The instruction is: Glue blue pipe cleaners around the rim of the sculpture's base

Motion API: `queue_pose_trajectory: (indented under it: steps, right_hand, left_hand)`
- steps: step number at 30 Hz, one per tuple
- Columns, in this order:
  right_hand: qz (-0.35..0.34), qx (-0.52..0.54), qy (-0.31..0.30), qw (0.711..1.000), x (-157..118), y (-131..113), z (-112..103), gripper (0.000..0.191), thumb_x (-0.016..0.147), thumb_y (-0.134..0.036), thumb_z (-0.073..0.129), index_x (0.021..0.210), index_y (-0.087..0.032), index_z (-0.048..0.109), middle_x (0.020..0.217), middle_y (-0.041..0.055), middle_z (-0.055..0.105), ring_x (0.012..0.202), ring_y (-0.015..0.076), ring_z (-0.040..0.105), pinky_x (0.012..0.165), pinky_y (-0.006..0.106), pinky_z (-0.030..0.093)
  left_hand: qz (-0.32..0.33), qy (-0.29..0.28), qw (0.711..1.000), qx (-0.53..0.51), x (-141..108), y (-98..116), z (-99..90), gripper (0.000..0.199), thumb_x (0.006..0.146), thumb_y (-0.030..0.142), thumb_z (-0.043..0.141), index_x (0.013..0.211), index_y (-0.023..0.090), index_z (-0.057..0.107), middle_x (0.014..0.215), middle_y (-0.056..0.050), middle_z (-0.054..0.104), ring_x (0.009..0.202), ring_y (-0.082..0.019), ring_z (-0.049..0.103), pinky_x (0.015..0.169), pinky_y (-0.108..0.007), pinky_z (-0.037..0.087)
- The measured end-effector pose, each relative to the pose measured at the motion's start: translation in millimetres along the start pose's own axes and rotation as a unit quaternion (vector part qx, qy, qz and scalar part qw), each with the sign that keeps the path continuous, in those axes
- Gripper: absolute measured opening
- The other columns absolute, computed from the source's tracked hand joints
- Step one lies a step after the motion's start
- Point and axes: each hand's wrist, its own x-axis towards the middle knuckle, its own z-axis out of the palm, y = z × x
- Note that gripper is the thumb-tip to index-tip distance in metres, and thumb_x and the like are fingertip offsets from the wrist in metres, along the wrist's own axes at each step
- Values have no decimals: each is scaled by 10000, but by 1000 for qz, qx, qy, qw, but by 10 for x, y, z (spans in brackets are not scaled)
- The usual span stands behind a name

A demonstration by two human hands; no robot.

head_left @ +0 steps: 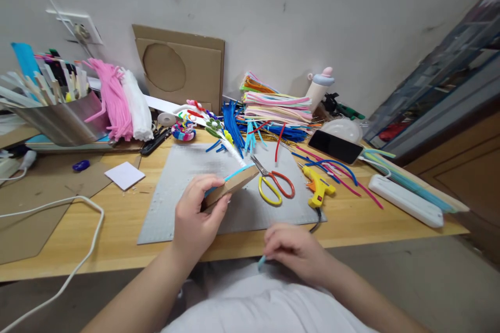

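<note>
My left hand (201, 210) grips a piece of cardboard (234, 187) between thumb and fingers, tilted above the grey mat. Light blue material lines its upper edge. A white stem (235, 153) rises behind the cardboard, leading up to a green pipe-cleaner flower (213, 127); where stem and cardboard meet is partly hidden. Close to my body, just past the table's front edge, my right hand (292, 247) is closed around a short light blue pipe cleaner (261, 263). Scissors (275, 184) with red and yellow handles lie right of the cardboard.
A yellow glue gun (318, 187) rests at the right edge of the grey mat (160, 208). Behind are pipe-cleaner bundles (275, 106), a phone (335, 146) and a bottle (320, 86). A white cable (96, 229) crosses the left side; a metal container (64, 119) holds sticks.
</note>
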Motion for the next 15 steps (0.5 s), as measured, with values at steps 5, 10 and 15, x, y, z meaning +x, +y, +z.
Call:
queue_pose_trajectory:
  steps: [5,10,15]
  right_hand:
    - [113,-46,358,926,192,176,-444,160,887,-330,601,973,-214,671,877,56,675,803,208,655,767,393,542]
    - [64,-197,307,929,430,117,-479,481,844,-324,656,1300,-224,540,1353,142,519,1275,300,473,1072,530,368]
    - [-31,-110,173,978,552,-67,-154,429,895,-238,623,1310,-294,530,1362,80,533,1265,229,499,1065,423,415]
  left_hand:
    - [19,-14,1000,-5,-60,25,-27,255,820,76,637,1033,202,574,1012,-28,641,978,-144,613,870,-272,507]
    - [50,-32,998,-12,-168,24,-54,311,796,31,651,1055,188,578,1058,-49,645,1002,-141,622,892,-264,515]
    - [76,-43,996,-34,-309,-25,-167,378,783,-40,619,1098,164,575,1130,-90,633,1072,-180,617,929,-320,533]
